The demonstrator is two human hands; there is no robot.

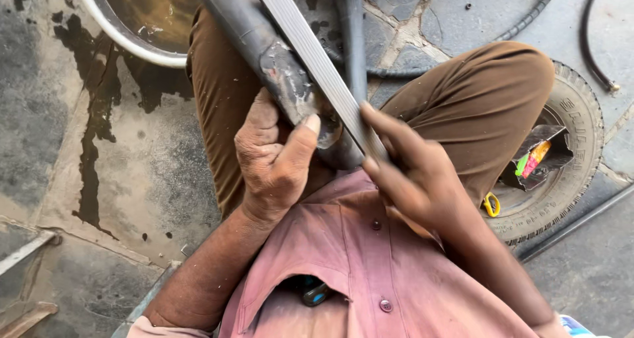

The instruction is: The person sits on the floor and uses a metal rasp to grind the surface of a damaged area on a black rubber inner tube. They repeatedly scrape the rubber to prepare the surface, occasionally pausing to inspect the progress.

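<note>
My left hand (274, 156) grips a black rubber inner tube (261, 37) that lies across my lap, thumb pressed beside a scuffed grey patch (287, 77) on it. In my right hand (409, 173) is a long flat metal file (310, 50), its ridged blade laid slantwise over the tube next to the scuffed patch. I sit with knees apart in brown trousers (482, 93) and a pink shirt (343, 259).
A white-rimmed basin of murky water (142, 14) stands at the upper left on wet stone floor (105, 146). A small tyre (571, 146) lies at the right, holding a dark box with coloured items (538, 156) and yellow-handled scissors (491, 204). Black hoses (591, 40) run at the top right.
</note>
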